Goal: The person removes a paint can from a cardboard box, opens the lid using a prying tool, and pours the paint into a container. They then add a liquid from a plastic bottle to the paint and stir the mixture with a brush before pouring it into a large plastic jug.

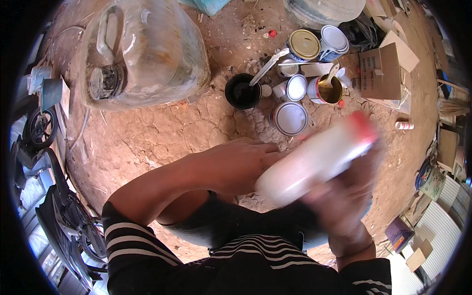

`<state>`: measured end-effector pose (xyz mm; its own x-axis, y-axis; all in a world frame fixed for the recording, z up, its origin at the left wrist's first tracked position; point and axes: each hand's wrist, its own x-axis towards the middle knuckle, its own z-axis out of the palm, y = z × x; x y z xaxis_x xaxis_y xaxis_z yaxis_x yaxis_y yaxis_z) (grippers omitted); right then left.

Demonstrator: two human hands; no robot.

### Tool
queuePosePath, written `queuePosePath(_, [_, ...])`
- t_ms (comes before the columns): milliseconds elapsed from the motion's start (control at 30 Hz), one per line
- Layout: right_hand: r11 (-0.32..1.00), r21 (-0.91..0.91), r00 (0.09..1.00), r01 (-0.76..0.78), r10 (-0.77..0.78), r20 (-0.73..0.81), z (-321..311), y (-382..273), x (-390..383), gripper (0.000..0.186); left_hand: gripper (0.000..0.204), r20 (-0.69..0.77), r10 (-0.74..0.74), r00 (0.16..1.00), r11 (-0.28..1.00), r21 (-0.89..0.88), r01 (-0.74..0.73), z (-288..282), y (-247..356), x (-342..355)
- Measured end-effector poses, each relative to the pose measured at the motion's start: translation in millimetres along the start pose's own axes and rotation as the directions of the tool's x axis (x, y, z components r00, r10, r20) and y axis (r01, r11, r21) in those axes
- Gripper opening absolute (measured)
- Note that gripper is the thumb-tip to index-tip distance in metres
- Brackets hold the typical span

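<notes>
A white plastic bottle with a red cap (317,162), blurred by motion, lies tilted in the grip of my right hand (339,196), its cap end up and to the right. My left hand (250,160) is just left of the bottle's lower end, its fingertips partly hidden behind it; I cannot tell whether it touches the bottle. Beyond my hands stand a black pot (238,98) with pale stirrers, a silver-lidded can (290,119), an open can with a brush (319,96), a gold-lidded can (303,40) and several smaller containers.
A large translucent jerrycan (152,54) stands on the cracked dirt floor (206,125) at the left. A motorcycle (59,216) is at the far left. Cardboard boxes (378,73), a small tube (404,125), a straw broom (452,105) and a bucket (430,179) are at the right.
</notes>
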<state>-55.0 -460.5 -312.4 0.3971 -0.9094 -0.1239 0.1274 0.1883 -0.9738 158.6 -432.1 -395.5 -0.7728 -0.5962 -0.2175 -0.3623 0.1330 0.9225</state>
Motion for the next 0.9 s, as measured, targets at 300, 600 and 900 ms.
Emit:
queuePosePath(300, [0.996,0.085,0.997,0.009,-0.015,0.076,0.0,11.0,-8.6,0.088,0.056,-0.015,0.059,0.998,0.998,0.028,-0.058,-2.6,-1.1,-1.2])
queuePosePath(600, [0.989,0.151,0.996,-0.006,0.020,-0.093,9.7,22.4,-11.2,0.071,0.048,-0.047,0.018,0.999,1.000,-0.023,-0.019,4.6,-1.8,0.6])
queuePosePath(900, [0.996,-0.076,0.962,0.049,-0.068,-0.264,-7.0,9.6,-5.0,0.075,0.054,0.018,0.006,1.000,0.999,-0.034,-0.005,-6.8,2.6,0.6])
